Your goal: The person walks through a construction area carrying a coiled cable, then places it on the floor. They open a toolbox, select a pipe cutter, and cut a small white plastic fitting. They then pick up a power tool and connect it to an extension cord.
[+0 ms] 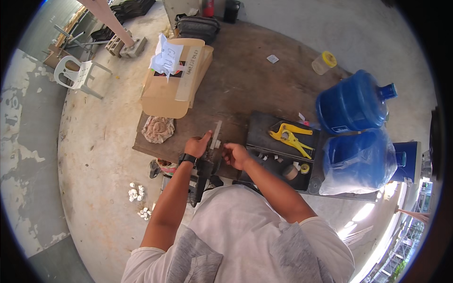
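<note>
- a short grey pipe piece (217,134) stands at the near edge of the brown tabletop (250,70), its long axis running from the person toward the far side, the far end pointing slightly up and away.
- the left hand (198,145) wraps the pipe's lower part, its grip clenched on it; a black watch sits at that wrist.
- the right hand (236,155) is just beside the pipe on its right, fingers curled at the dark clamp-like tool (207,172) below it; what its grip holds cannot be told.
- just right of the hands lies an open black tool case (264,137) with a yellow pipe cutter (290,137) and tape rolls inside.
- further right, two blue water jugs (354,101) lie on their sides, one in a clear bag.
- a cardboard box (174,87) with crumpled white paper sits on the far left, a rag (158,129) near it.
- small white fittings (137,192) are scattered on the concrete floor, well apart from the hands.
</note>
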Demonstrator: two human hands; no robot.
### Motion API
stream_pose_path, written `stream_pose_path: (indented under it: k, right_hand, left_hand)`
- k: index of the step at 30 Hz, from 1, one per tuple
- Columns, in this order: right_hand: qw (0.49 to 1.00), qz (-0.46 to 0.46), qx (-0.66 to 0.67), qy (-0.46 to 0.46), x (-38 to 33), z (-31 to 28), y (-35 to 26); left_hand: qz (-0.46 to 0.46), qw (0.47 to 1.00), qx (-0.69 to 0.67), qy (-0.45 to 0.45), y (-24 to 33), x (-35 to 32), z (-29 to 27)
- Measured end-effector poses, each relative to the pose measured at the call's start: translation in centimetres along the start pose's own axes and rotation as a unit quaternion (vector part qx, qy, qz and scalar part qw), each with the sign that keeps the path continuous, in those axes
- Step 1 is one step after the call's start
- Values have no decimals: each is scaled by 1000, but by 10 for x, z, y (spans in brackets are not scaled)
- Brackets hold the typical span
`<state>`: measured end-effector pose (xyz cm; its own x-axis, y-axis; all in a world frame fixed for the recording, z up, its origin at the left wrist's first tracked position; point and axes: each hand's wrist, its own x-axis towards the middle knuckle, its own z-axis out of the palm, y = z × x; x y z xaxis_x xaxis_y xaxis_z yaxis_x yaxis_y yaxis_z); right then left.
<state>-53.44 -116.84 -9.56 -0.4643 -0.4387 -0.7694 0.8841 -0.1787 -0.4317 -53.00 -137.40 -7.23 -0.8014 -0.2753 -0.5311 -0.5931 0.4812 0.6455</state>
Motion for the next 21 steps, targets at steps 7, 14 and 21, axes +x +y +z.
stream_pose_path:
  k: [7,14,21]
  right_hand:
    - [982,-143,-16,-122,-22,0,-33]
    - [969,3,-240,-57,-30,2,-7]
    - [982,-130,53,-127,-16,-3,-31]
  left_hand:
    - [-19,1000,24,7,6,-2,-2]
    - [-20,999,32,19,4,1,2]
    - [-21,999,-6,36,-6,3,4]
